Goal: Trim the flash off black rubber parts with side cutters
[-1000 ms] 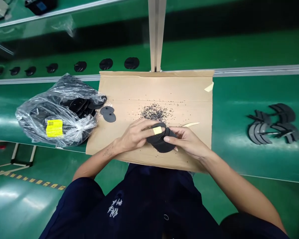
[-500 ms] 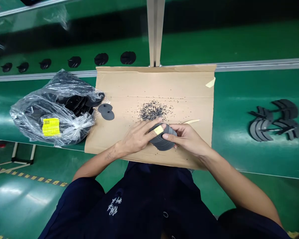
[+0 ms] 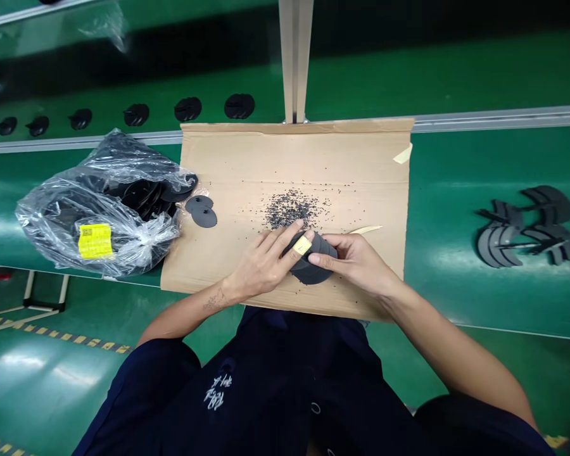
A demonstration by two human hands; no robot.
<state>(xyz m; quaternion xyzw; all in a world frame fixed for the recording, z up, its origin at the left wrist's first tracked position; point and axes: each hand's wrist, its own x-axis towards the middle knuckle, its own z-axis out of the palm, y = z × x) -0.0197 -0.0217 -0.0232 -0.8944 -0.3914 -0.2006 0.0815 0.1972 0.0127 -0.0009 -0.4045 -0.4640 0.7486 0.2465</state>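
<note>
With clock directions taken from it, the black layered piece [image 3: 313,274] is between the two hands, over the near part of a cardboard sheet [image 3: 228,253] on the green table [image 3: 449,171]. Whether it touches the cardboard is hard to tell.

The right hand [image 3: 354,263], at 3 o'clock, is pinched closed on the piece's edge, thumb on top. The left hand [image 3: 263,263], at 9 o'clock, is partly open, its fingers stretched over the piece; its thumb is hidden, so its grip cannot be told. A yellow wrap [image 3: 303,245] circles one left finger.

Black bits [image 3: 289,209] are scattered at 11 o'clock. A pale strip [image 3: 368,228] lies at 2 o'clock, near the right hand. Two overlapping discs [image 3: 202,211] lie at 10 o'clock, just beside a clear bag [image 3: 52,202] of black discs with a yellow label [image 3: 95,240].

Curved black parts [image 3: 496,244] sit well apart at 3 o'clock. Beyond the metal rail [image 3: 494,120], dark round pieces [image 3: 187,109] form a row from 11 to 10 o'clock.
</note>
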